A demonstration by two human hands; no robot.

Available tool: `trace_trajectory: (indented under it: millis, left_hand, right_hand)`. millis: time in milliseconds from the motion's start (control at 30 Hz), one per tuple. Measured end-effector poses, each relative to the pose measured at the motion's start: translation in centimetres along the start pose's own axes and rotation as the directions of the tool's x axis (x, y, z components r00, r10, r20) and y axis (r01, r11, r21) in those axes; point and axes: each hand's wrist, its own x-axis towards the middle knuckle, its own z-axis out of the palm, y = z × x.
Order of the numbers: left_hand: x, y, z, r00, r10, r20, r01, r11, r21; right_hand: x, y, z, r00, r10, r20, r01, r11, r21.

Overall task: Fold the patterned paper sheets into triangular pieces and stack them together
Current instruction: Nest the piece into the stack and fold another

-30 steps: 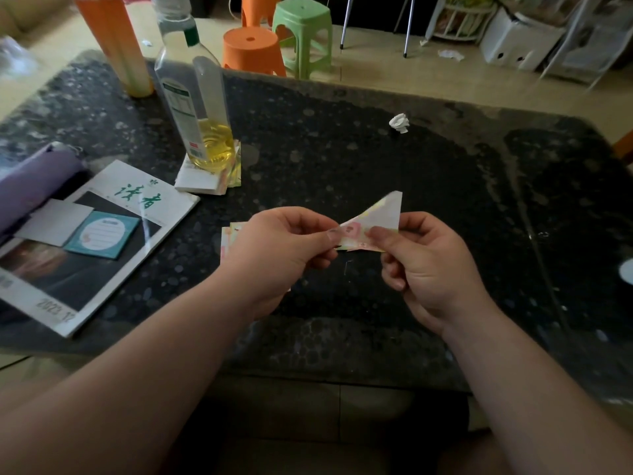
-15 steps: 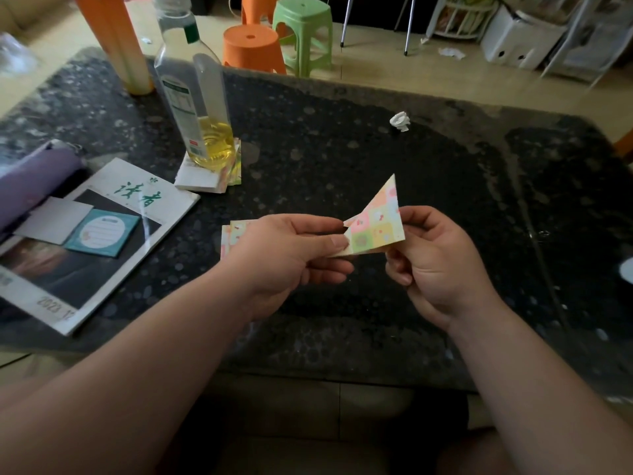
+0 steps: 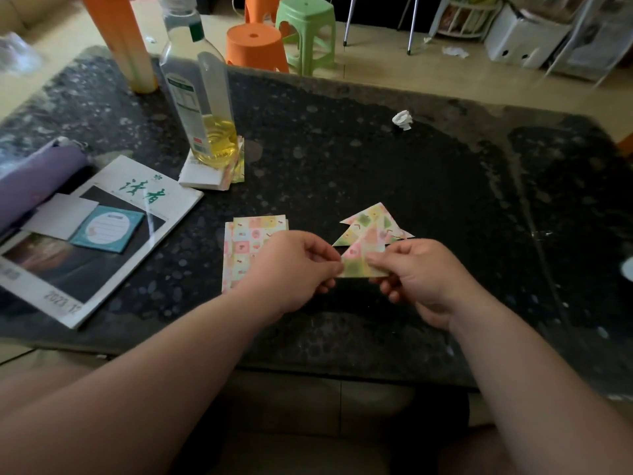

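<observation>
Item: pastel patterned paper piece folded to a triangle (image 3: 359, 264): a second ago its white underside showed, half a second ago it stood raised with its point up; now held lower and flatter, patterned face up. Left hand (image 3: 294, 269): drawn back toward the person, now pinching the piece's left corner. Right hand (image 3: 421, 275): likewise lowered, thumb on the piece's right part. Pile of finished patterned paper triangles (image 3: 371, 222) on the dark speckled stone table (image 3: 342, 166): formerly hidden behind the hands, now uncovered just beyond the held piece. Stack of flat patterned paper sheets (image 3: 251, 240): far more of it showing
</observation>
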Motion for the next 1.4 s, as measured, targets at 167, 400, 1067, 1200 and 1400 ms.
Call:
trace_trajectory:
  millis: [167, 400, 1067, 1200, 1400]
  left_hand:
    - [-0.3, -1.9, 1.2, 0.998, 0.038, 0.049, -0.053, 0.922, 0.383]
    - [-0.8, -3.2, 2.3, 0.981, 0.102, 0.165, -0.182, 0.783, 0.594]
    - [-6.4, -4.3, 6.8, 0.906, 0.103, 0.412, -0.424, 0.200, 0.883]
    - [-6.3, -4.3, 6.9, 0.921, 0.117, 0.373, -0.391, 0.262, 0.882]
    - [-5.9, -3.5, 6.8, 0.934, 0.076, 0.350, -0.358, 0.241, 0.902]
  right_hand:
    - [0.8, 0.9, 0.1, 0.997, 0.073, -0.008, -0.072, 0.949, -0.307]
    - [1.3, 2.0, 0.6, 0.997, 0.063, -0.043, -0.077, 0.861, -0.502]
    - [-0.2, 3.6, 1.7, 0.975, -0.221, -0.021, 0.139, 0.682, -0.718]
    - [-1.6, 4.3, 2.4, 0.967, -0.236, 0.094, 0.213, 0.554, -0.805]
    - [-3.0, 4.7, 3.2, 0.954, -0.195, 0.228, 0.292, 0.432, -0.853]
